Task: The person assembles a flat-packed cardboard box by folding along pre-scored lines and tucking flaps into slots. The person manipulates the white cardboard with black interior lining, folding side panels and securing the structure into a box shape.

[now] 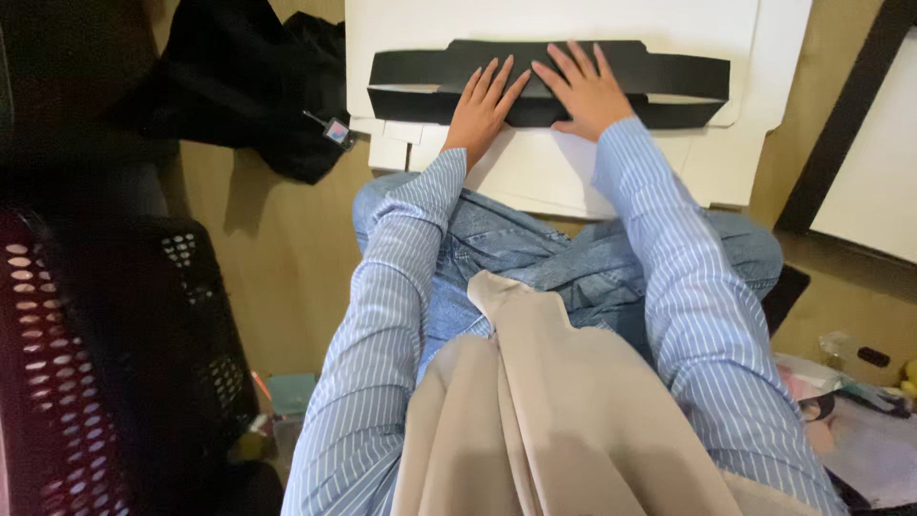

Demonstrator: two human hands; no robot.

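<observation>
Card (659,81), black and long, lies flat across a white board (573,182) on the floor at the far side of the scene, and its middle is hidden under both hands, so the fold or seam there cannot be made out. The board's far edge runs out of the top of the picture, and its near edge is partly covered by the person's knees in blue jeans (564,258). A beige cloth (554,411) hangs down in the near middle and hides the lap and the lower sleeves. At the left a black mesh chair (105,363) is cut off by the picture's edge, and a dark garment (258,86) lies on the floor to the far left, its shape hard to read in the shadow. At the right a black-framed panel (860,162) is only partly in view, and small clutter at the near right is too blurred to tell. The left hand (482,100) lies palm down on the card, fingers straight and close together, pointing far and a little right. The right hand (585,88) lies beside it, palm down, fingers spread, pointing far and a little left; the two hands are near each other at the card's middle. Neither hand grasps anything: both are flat and fully opened, pressing on the card. Both arms, in blue striped sleeves, reach straight out from the body.
</observation>
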